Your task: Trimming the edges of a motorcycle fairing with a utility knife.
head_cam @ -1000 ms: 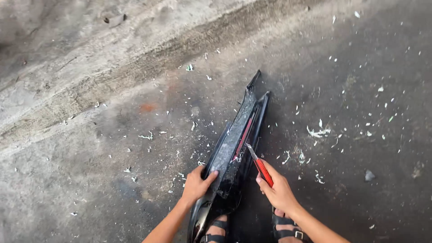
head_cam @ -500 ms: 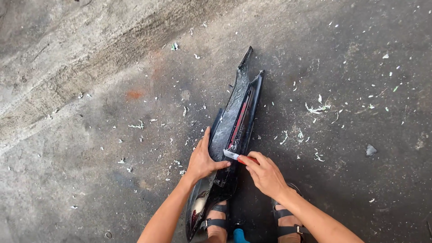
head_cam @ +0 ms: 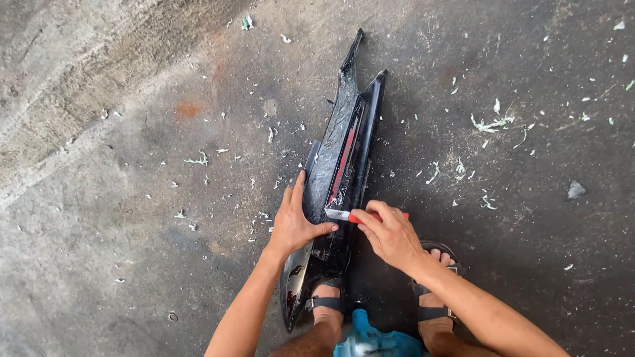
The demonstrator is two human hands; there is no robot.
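Shifted since a second ago: red-handled knife (head_cam: 357, 216) swung from pointing up along the panel to lying crosswise over it, blade tip now just beside the left thumb; view drawn closer too.

Far left, bare grey concrete floor (head_cam: 99, 264) with pale scattered shavings (head_cam: 196, 160). Next, left hand (head_cam: 296, 221) pressed flat on the left edge of the long black plastic panel (head_cam: 340, 142), fingers together and reaching up its side, thumb spread across the surface. Panel lying lengthwise on the floor, narrow tip pointing away, glossy near end by the sandalled left foot (head_cam: 324, 307). Right of centre, right hand (head_cam: 391, 235) closed around the knife handle, fingers curled over it, blade laid on the panel's scratched face beside a red stripe (head_cam: 344, 158). Further right, sandalled right foot (head_cam: 433, 301) just beside the panel, then more shavings (head_cam: 491, 123) and a small dark chip (head_cam: 575, 190) well apart.

To scrape well, by the look of it: blade kept at a low angle, strokes short and directed away from the bracing thumb, panel pinned firmly so as not to slide, pressure light enough to lift the film without gouging the plastic.
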